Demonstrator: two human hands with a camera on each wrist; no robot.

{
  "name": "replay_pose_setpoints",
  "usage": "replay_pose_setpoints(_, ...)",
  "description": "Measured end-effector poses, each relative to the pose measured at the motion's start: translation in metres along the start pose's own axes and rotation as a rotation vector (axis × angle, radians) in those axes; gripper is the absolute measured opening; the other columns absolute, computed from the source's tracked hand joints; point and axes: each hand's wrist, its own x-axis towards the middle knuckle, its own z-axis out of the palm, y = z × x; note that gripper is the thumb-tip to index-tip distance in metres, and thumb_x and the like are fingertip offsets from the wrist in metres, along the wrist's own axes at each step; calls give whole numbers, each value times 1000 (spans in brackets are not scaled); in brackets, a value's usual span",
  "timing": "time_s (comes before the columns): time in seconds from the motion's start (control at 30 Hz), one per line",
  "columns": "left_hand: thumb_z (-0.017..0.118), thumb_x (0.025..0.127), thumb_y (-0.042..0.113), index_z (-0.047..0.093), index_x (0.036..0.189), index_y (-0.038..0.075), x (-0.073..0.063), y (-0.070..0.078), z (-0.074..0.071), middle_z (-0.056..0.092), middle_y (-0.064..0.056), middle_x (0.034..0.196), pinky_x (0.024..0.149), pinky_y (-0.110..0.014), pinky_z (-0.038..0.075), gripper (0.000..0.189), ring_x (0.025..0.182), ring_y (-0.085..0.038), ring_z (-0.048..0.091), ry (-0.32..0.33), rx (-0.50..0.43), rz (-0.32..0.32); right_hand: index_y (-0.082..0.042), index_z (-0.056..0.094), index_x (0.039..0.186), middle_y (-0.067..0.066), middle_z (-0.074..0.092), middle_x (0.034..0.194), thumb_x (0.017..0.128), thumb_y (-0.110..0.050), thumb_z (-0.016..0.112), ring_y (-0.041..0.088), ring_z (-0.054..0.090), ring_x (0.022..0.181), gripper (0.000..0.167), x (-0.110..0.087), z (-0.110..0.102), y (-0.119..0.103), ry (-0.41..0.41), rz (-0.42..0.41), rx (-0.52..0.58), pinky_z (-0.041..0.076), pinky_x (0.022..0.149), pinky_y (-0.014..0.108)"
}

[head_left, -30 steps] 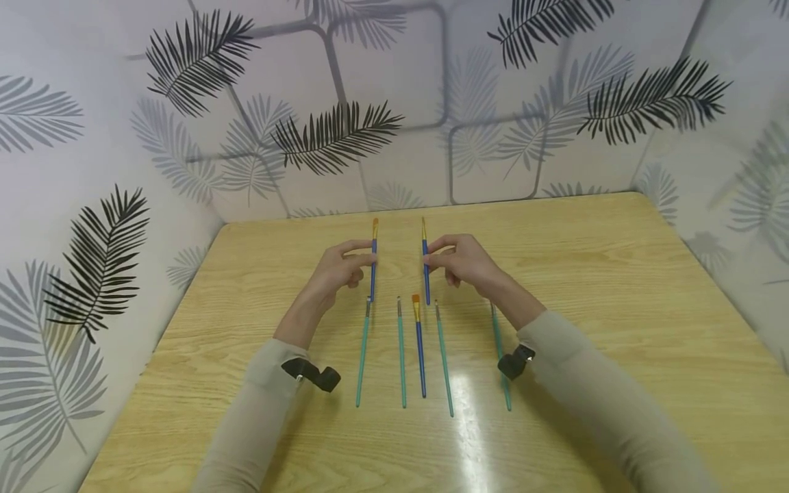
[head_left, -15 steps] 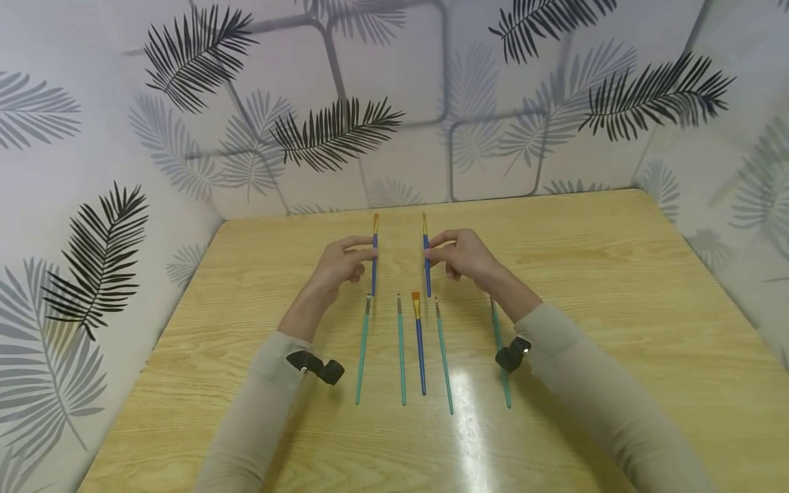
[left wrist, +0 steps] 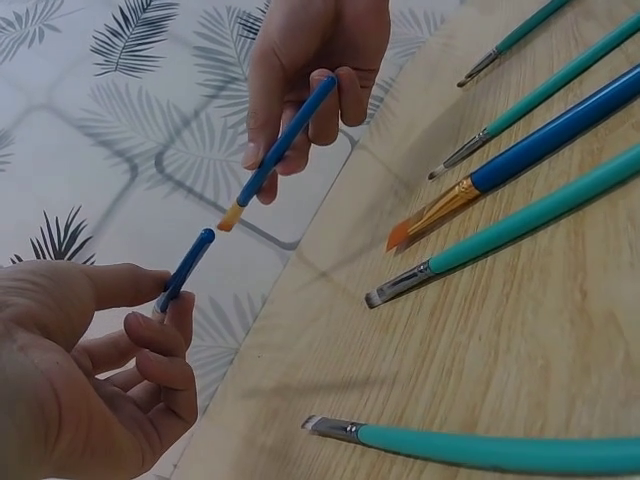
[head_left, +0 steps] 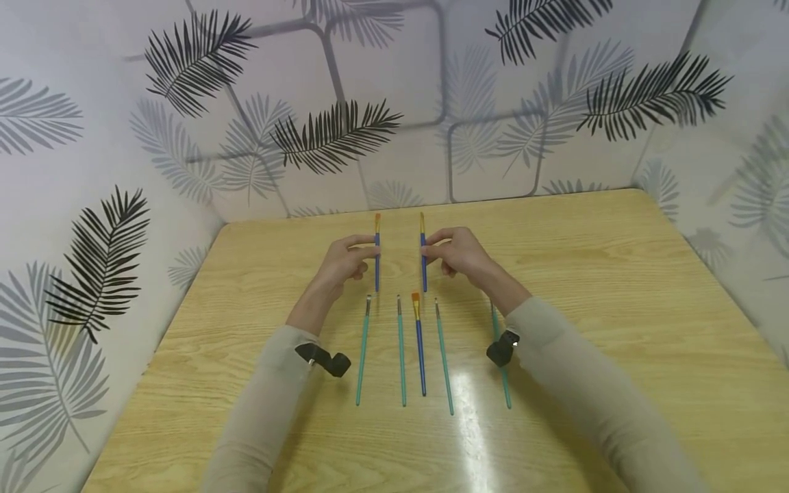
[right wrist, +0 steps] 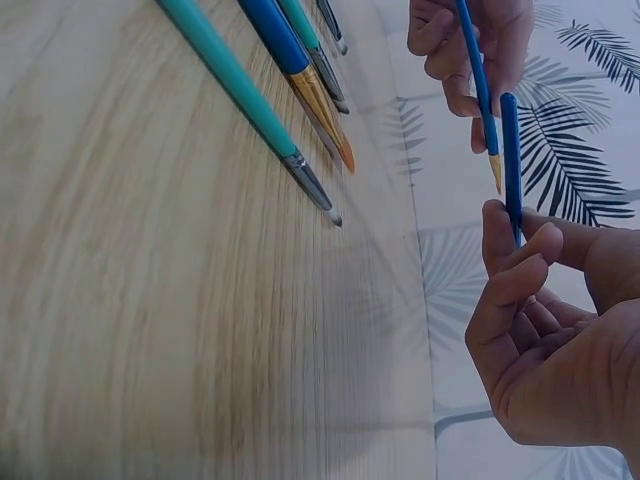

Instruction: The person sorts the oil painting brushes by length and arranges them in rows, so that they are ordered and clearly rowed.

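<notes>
My left hand (head_left: 345, 259) pinches a blue paintbrush (head_left: 377, 274) between thumb and fingers, orange bristles pointing to the wall. Opposite it, my right hand (head_left: 461, 252) pinches a second blue paintbrush (head_left: 424, 274) the same way. The two brushes stand nearly parallel with a gap between them, past the tips of a row of brushes on the table. In the left wrist view, the left hand's brush (left wrist: 187, 262) shows its handle end, and the right hand's brush (left wrist: 290, 135) is beyond it. The right wrist view shows both brushes raised off the wood.
On the wooden table (head_left: 616, 308) lie a teal paintbrush (head_left: 363, 356), a second teal brush (head_left: 402, 363), a blue brush (head_left: 420, 356), another teal brush (head_left: 444, 363) and one more teal brush (head_left: 506, 390), partly hidden by the right wrist camera (head_left: 501, 349). A leaf-patterned wall (head_left: 394, 157) stands behind.
Both hands have moved slightly inward, so the two held brushes are a little closer together. Their handle ends have shifted away from the row of brushes, which stays in place.
</notes>
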Motion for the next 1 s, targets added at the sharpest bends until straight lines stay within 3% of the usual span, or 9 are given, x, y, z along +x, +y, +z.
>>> replay_pose_setpoints(0.23,71,100,19,64,140,9,8,-1,3,72,-7,110,60,-21,42,41,59,-7,46,31,21,-16,2,66,126,16,77,98,101,-15,70,6,46,43,31,5,5,-1,11,21,1,41,48,21)
replay_pose_setpoints(0.67,72,99,17,67,134,6,25,-8,6,70,-5,107,66,-24,44,37,63,-10,49,70,60,-56,2,66,126,20,78,102,100,-14,71,7,47,43,31,21,16,-1,48,57,-34,42,47,20)
replay_pose_setpoints(0.87,74,98,17,67,134,5,29,-13,7,58,-2,91,77,-31,45,39,62,-10,44,79,64,-90,3,65,128,19,78,101,100,-14,71,7,48,42,33,25,21,1,28,69,-50,43,46,19)
replay_pose_setpoints(1.0,75,97,18,69,132,5,31,-13,8,59,-1,87,77,-31,46,38,61,-9,43,91,87,-88,2,65,127,18,78,100,100,-15,72,7,48,43,33,28,25,0,32,72,-54,44,48,20)
